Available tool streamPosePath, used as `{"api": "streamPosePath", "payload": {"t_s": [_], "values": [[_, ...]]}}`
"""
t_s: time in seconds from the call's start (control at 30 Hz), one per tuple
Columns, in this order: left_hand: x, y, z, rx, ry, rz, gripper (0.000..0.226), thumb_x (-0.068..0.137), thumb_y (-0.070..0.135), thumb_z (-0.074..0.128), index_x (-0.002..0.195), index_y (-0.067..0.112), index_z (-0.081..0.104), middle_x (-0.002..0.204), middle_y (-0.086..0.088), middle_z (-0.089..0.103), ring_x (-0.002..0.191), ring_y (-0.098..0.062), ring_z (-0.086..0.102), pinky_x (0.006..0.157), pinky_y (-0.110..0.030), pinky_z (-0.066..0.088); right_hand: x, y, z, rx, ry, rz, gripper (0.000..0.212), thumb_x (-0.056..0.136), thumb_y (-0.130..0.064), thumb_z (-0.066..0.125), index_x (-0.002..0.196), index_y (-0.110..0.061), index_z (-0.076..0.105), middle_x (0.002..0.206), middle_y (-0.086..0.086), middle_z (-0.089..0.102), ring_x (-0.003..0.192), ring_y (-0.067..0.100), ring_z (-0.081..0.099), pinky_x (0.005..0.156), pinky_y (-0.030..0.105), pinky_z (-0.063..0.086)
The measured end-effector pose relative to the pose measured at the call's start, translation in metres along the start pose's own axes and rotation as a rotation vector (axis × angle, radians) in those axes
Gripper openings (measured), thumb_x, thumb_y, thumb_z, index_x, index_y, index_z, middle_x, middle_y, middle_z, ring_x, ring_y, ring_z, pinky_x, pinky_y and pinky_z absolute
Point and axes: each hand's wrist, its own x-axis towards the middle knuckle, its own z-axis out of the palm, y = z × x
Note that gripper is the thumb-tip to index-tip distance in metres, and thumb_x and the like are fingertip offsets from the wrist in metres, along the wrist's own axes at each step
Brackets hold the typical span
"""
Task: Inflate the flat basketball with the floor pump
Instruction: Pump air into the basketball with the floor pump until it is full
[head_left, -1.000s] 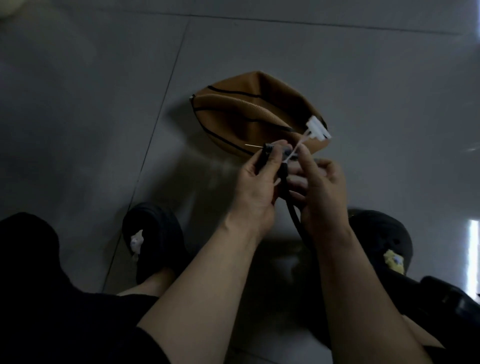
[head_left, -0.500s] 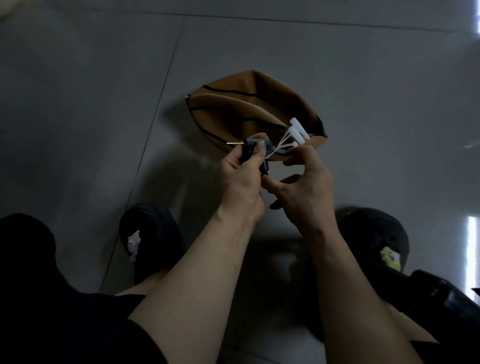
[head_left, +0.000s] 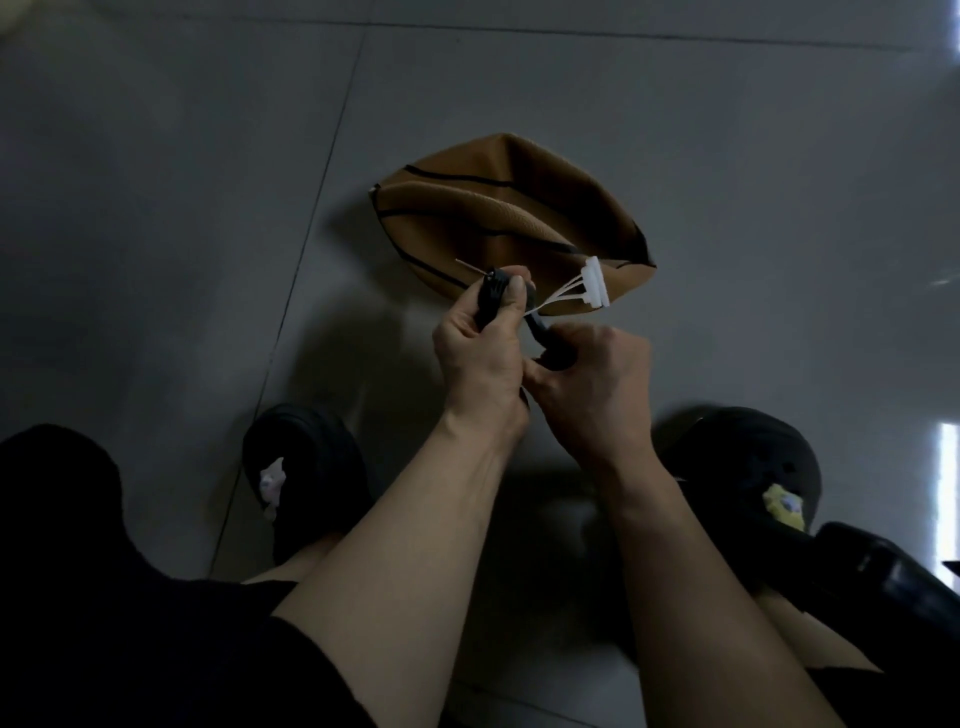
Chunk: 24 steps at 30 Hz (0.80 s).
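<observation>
- Overhead, head view, item one: your left hand (head_left: 480, 345) gripped the black pump head (head_left: 492, 297), fingers curled round it, thumb on top; a thin needle (head_left: 470, 266) stuck out of it toward the upper left.
- Item two: your right hand (head_left: 587, 384) was closed round the black hose (head_left: 540, 332) just below the head, the two hands touching.
- Item three: a white adapter cluster (head_left: 595, 281) hung off the head on thin white tethers, overlapping the near edge of the ball in this view.
- Item four: the basketball (head_left: 511, 218), brown with black seams, lay collapsed and folded on the grey tiled floor (head_left: 182, 208), just beyond your hands. Its valve could not be made out.
- Item five: two black shoes, the left one (head_left: 304, 467) and the right one (head_left: 743, 467), rested on the floor either side of your forearms. The pump body was not clearly in view.
- Step, as judged: you were readying the needle end; the needle was not yet in the ball.
- Next move, as judged: you would need to find the valve on the slack skin, steady the ball, and push the needle in straight so it did not bend.
</observation>
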Motion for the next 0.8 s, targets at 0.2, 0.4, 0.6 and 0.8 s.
{"api": "streamPosePath", "payload": {"t_s": [0.2,0.4,0.6,0.8], "values": [[-0.002,0.002,0.003,-0.076,-0.047,-0.005,0.012,0.090,0.006,0.054,0.089,0.011,0.066,0.095,-0.004,0.067,0.100,-0.017,0.062,0.099,-0.036,0.047,-0.004,-0.002,0.007,-0.034,0.088,-0.053,0.025,0.081,-0.020,0.070,0.062,-0.013,0.057,0.055,0.002,0.056,0.048,0.014,0.053,0.051,0.029,0.049],[0.008,0.013,-0.006,0.138,-0.204,0.023,0.012,0.088,0.022,0.060,0.088,0.012,0.067,0.091,-0.003,0.068,0.097,-0.020,0.063,0.087,-0.033,0.050,0.000,0.000,0.001,-0.031,0.041,-0.061,0.024,0.079,-0.038,0.066,0.072,-0.016,0.059,0.061,-0.011,0.053,0.051,0.000,0.051,0.053,0.012,0.044],[0.036,0.049,-0.020,0.636,-0.360,0.057,0.025,0.084,0.029,0.065,0.087,0.005,0.060,0.080,0.001,0.065,0.073,-0.006,0.064,0.060,-0.019,0.051,0.004,0.004,-0.009,-0.004,-0.106,0.016,0.034,0.079,-0.040,0.070,0.103,-0.017,0.064,0.086,-0.006,0.066,0.071,0.001,0.061,0.062,0.013,0.050],[0.042,0.076,-0.028,0.885,-0.595,-0.166,0.037,0.092,0.043,0.048,0.107,0.012,0.061,0.101,-0.007,0.067,0.081,-0.018,0.070,0.062,-0.025,0.055,0.013,0.006,-0.027,-0.051,-0.139,-0.129,0.045,0.074,-0.025,0.078,0.114,-0.019,0.061,0.109,-0.001,0.064,0.090,0.005,0.060,0.070,0.011,0.046]]}}
